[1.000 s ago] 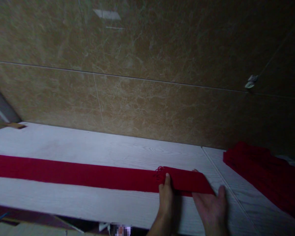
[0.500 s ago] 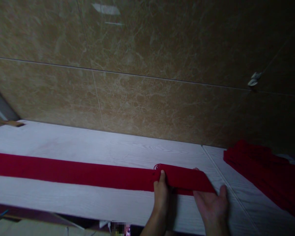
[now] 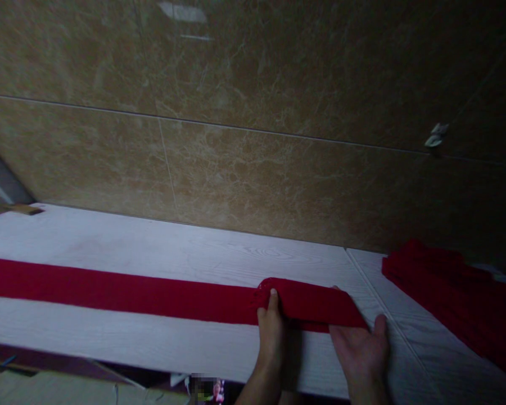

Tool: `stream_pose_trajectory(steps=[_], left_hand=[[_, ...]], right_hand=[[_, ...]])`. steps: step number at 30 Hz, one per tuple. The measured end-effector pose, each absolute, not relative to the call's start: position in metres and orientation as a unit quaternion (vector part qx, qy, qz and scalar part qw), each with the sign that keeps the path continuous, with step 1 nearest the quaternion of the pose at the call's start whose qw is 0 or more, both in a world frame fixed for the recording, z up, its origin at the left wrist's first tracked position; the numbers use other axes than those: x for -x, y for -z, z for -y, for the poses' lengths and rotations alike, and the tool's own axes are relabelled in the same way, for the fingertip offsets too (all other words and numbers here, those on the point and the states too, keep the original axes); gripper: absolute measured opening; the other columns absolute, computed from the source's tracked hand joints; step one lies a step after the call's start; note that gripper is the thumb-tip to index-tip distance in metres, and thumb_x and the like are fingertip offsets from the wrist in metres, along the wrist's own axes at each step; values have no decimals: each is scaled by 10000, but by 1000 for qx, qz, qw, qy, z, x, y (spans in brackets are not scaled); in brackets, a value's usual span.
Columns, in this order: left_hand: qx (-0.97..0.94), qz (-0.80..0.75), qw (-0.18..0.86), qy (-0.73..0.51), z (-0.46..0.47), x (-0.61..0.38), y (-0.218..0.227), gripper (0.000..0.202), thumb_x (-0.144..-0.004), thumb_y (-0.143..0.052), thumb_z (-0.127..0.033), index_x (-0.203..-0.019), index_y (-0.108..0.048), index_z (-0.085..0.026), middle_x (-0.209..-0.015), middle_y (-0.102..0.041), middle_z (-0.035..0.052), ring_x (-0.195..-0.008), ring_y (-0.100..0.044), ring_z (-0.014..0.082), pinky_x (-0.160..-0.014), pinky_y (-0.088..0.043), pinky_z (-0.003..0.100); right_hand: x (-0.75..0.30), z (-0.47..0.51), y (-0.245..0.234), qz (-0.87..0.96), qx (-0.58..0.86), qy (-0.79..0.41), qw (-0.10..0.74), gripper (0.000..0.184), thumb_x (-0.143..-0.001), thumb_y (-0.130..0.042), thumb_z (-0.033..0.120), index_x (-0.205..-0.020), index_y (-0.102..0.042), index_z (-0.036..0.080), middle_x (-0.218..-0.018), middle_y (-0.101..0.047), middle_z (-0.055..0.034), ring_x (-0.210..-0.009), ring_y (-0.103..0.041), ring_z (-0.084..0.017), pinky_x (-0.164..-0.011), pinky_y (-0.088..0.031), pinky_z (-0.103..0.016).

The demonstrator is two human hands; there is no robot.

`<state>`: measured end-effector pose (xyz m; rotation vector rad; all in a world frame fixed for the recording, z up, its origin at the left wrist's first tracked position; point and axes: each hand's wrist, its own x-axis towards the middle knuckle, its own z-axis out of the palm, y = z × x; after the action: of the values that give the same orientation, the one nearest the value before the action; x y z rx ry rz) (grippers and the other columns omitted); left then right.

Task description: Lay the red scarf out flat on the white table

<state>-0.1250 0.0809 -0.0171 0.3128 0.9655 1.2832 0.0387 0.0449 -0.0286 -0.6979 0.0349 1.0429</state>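
A long flat strip of red cloth (image 3: 122, 289) stretches from the left edge across the white table, its right end folded back over itself. My left hand (image 3: 272, 329) grips the loose end of the folded flap (image 3: 316, 302), thumb on top and fingers mostly hidden. At the fold on the right, my right hand (image 3: 358, 351) has its fingers inside the loop, partly covered by cloth, with the thumb held apart on the outside. A lacy edge shows by the left thumb.
A pile of red cloth (image 3: 451, 298) lies on the right of the white table (image 3: 152, 242), against the brown tiled wall (image 3: 236, 163). A small wooden piece (image 3: 26, 209) sits at the far left corner. A white fitting (image 3: 436, 136) is on the wall.
My left hand has shifted slightly left, drawing the flap's end a little further along the strip. My right hand stays inside the fold, almost unmoved.
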Motion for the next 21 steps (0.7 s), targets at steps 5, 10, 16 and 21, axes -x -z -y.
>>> stream_pose_trajectory(steps=[5,10,16,21], left_hand=[[-134,-424,684,-578,-78,130,15,451,-737,-798,-543,-871,-759,-114,-874,-787,133,-855,-721,290,-830,-552,383],[-142,-416,680,-587,-87,147,17,413,-702,-829,-496,-833,-771,-109,-859,-794,126,-821,-727,271,-785,-560,350],[-140,-405,688,-586,-100,184,24,266,-770,-802,-366,-863,-762,-120,-849,-792,108,-765,-732,247,-734,-581,335],[-135,-407,677,-599,-103,210,22,166,-911,-670,-264,-939,-751,-122,-932,-790,109,-823,-750,233,-804,-603,336]], right_hand=[[-41,-44,31,-21,323,-485,812,696,-1032,-267,601,-1332,-623,84,-1179,-730,-197,-1113,-694,-298,-1068,-477,-562],[-36,-43,19,-39,336,-471,814,717,-1048,-212,587,-1336,-622,74,-1188,-730,-195,-1132,-690,-296,-1084,-471,-553],[-27,-43,9,-46,343,-484,804,741,-1041,-215,601,-1328,-617,49,-1256,-702,-207,-1204,-658,-295,-1131,-436,-532],[-26,-44,7,-45,339,-482,807,725,-1046,-196,595,-1312,-629,78,-1179,-731,-190,-1203,-658,-291,-1161,-393,-555]])
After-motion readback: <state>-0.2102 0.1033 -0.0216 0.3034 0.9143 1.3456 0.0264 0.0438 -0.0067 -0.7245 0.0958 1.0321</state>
